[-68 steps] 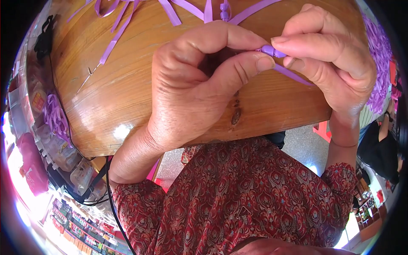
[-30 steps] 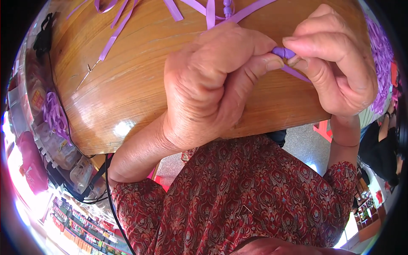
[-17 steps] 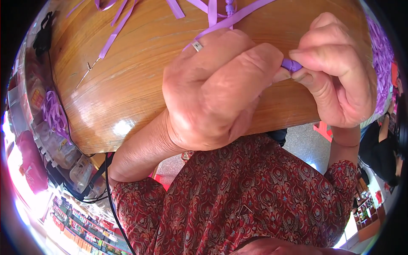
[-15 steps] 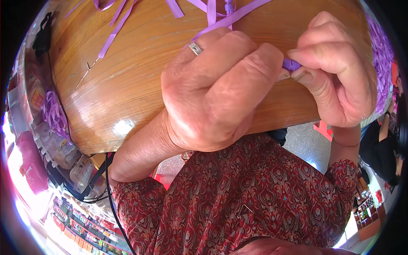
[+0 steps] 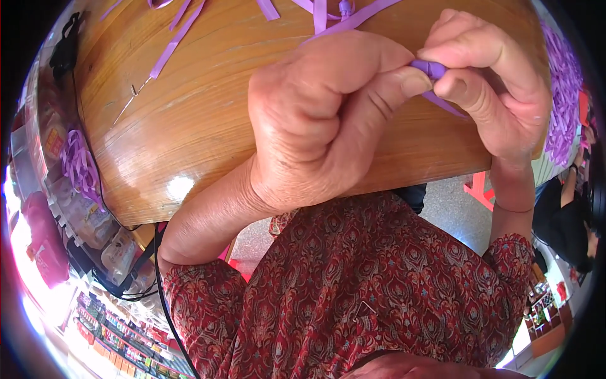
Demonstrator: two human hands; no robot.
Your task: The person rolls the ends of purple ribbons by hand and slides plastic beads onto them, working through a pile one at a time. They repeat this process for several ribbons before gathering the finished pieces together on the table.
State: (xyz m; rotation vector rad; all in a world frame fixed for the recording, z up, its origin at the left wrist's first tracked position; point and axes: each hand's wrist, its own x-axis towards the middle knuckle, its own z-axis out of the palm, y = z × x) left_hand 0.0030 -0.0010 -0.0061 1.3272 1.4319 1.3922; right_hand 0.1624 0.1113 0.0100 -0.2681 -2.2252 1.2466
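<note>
A small roll or knot of purple ribbon (image 5: 429,68) sits pinched between both my hands above the wooden table. My left hand (image 5: 315,120) is closed, thumb and forefinger gripping the ribbon's left side. From the right, my right hand (image 5: 499,82) pinches it with thumb and forefinger. A purple ribbon tail (image 5: 447,104) shows below the fingertips; whether it belongs to the held piece I cannot tell. On the table's left side lies a thin metal needle-like tool (image 5: 131,95), touching the end of a flat purple ribbon strip (image 5: 173,47).
More purple strips and a knotted ribbon piece (image 5: 344,9) lie at the far edge of the wooden table (image 5: 202,120). Bundles of purple ribbon hang at left (image 5: 81,161) and right (image 5: 564,95). A black cable runs along the left edge. A person in black (image 5: 565,218) is at right.
Both hands have shifted slightly away from my body. My left hand has turned so its thumb shows, and more of the purple ribbon piece is visible, with a tail below it.
</note>
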